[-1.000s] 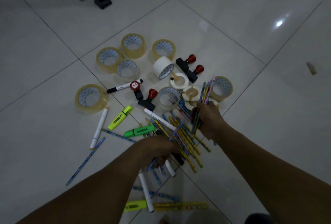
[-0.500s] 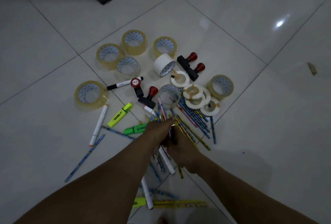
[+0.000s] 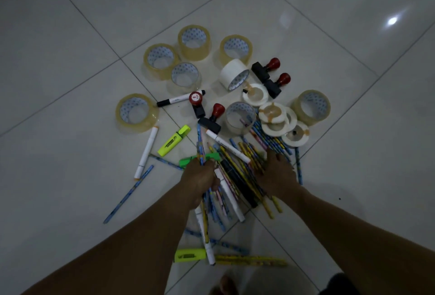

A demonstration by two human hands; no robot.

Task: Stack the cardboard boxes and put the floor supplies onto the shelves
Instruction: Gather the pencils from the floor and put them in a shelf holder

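The left hand [image 3: 200, 180] is closed round a bundle [image 3: 199, 146] of pencils, held about mid-length so the ends stick out past the fist both ways. They lie parallel, which is how thin sticks pack tight and stay put in one fist. Just right of that grip lies the loose pile of pencils [image 3: 244, 160], fanned roughly the same way, with a black marker [image 3: 237, 184] and a white marker [image 3: 227, 146] mixed in.

The right hand [image 3: 276, 173] rests on the side of the pile away from the grip, fingers laid over the sticks. Whether it pinches any I cannot tell (the fingertips are lost among them). My reading is that it sits there to rake the pile toward the fist, so the bundle grows without picking each pencil singly.

A green highlighter [image 3: 188, 161] lies at the fist's top edge, behind the bundle. A yellow highlighter [image 3: 174, 140] is up and left of the grip, apart from it. Well beyond the grip, tape rolls [image 3: 194, 41] and stamps [image 3: 266, 68] sit on the floor [image 3: 70, 35], with neither hand on them. More pencils lie below the grip, nearer the person.

No shelf or box shows, so the task looks early: gather first, carry after. The likely risk is a thicker marker dragged in, loosening the bundle.
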